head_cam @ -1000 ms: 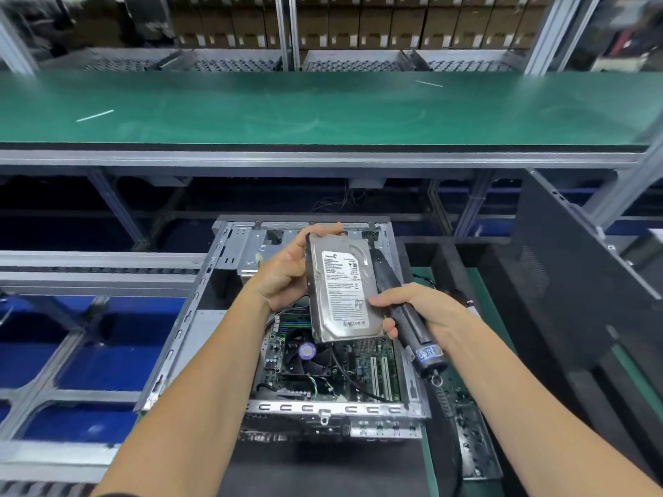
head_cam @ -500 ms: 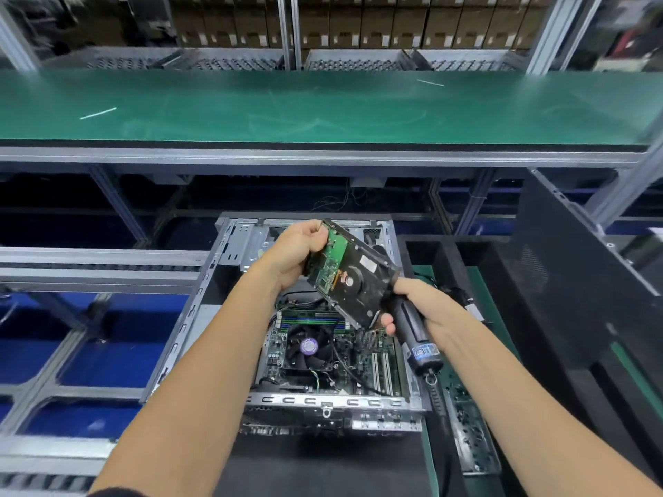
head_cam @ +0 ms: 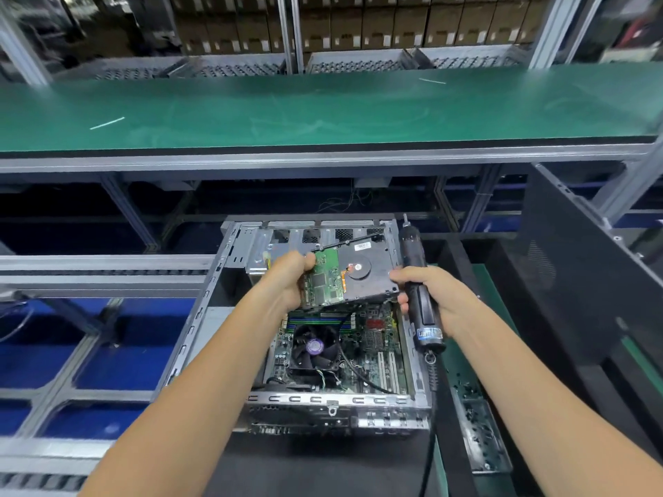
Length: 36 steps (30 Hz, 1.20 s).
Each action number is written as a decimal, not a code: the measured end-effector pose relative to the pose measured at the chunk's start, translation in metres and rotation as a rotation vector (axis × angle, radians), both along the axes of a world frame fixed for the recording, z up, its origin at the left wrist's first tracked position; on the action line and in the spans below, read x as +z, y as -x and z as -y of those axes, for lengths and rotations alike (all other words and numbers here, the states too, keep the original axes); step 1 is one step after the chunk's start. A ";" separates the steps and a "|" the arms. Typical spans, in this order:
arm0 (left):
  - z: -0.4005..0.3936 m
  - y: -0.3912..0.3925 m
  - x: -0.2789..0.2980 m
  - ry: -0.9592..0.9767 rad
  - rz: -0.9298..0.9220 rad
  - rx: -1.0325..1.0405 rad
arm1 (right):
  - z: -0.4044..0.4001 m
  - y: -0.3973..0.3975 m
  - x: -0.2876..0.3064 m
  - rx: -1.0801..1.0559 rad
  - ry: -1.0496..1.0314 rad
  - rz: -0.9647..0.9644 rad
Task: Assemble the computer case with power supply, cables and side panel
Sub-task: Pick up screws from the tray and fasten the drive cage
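The hard drive (head_cam: 353,272) was turned over: one second ago its silver label faced up, now its green circuit board faces up. It also lies flatter and more toward 12 o'clock, above the open computer case (head_cam: 229,299), between the left hand (head_cam: 287,278) and the right hand (head_cam: 436,295).

1. An open computer case (head_cam: 229,303) lies on its side, its motherboard and a black cooling fan (head_cam: 315,347) showing below the hands.
2. The left hand (head_cam: 287,278) grips the left end of a hard drive (head_cam: 353,274), held tilted above the case with its green circuit board facing up.
3. The right hand (head_cam: 436,299) grips a black electric screwdriver (head_cam: 416,278), tip pointing away, while its fingertips touch the drive's right edge.
4. A dark side panel (head_cam: 581,281) stands to the right of the right hand.
5. A tray of small screws (head_cam: 477,425) lies under the right forearm.
6. A green workbench (head_cam: 323,109) stretches beyond both hands.
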<state>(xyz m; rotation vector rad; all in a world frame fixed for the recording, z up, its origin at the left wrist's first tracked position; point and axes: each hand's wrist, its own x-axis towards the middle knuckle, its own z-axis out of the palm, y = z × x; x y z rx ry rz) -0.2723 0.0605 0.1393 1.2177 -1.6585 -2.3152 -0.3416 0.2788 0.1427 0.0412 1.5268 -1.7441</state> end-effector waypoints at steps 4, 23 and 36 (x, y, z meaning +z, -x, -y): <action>0.011 -0.014 0.009 -0.031 -0.110 -0.108 | 0.001 0.009 -0.002 -0.009 -0.009 0.033; -0.014 -0.051 -0.014 -0.090 -0.120 -0.469 | 0.020 -0.002 0.007 0.009 -0.140 -0.078; -0.032 -0.043 -0.022 -0.146 0.068 -0.317 | 0.013 -0.014 0.010 -0.102 -0.166 -0.364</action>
